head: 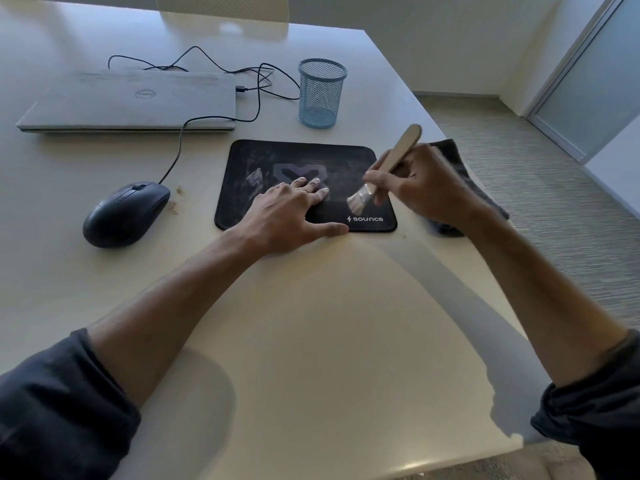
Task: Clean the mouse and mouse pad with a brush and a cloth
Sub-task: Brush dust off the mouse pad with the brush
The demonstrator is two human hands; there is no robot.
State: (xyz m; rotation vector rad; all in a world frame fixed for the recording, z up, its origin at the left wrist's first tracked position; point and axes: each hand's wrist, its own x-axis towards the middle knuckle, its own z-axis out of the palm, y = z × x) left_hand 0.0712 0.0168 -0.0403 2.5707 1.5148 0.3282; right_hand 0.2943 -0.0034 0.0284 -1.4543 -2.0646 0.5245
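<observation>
Brushing the mouse pad (298, 157), lying dusty and smeared in the middle of the worktop (311, 323). Pressing down on its near half with the left hand (294, 216), fingers straight and spread, thumb along the near edge, probably to keep it from sliding under the strokes. Pinching the brush (384, 168) in the right hand (426, 188), fingers curled round the pale wooden handle, bristles touching the pad just beside the left fingertips, handle tilting up and away.

Waiting off to the left, well apart from the pad: the mouse (126, 214), with a few brown crumbs (176, 199) beside it and its cable (214, 91) trailing back past a closed laptop (128, 100). Lying partly hidden behind the right hand at the worktop's right edge: the dark cloth (460, 168). Standing just behind the pad: a blue mesh pen cup (321, 93). Nothing blocking the brush except the holding hand itself, likely needing to shift to clear the covered patch.
</observation>
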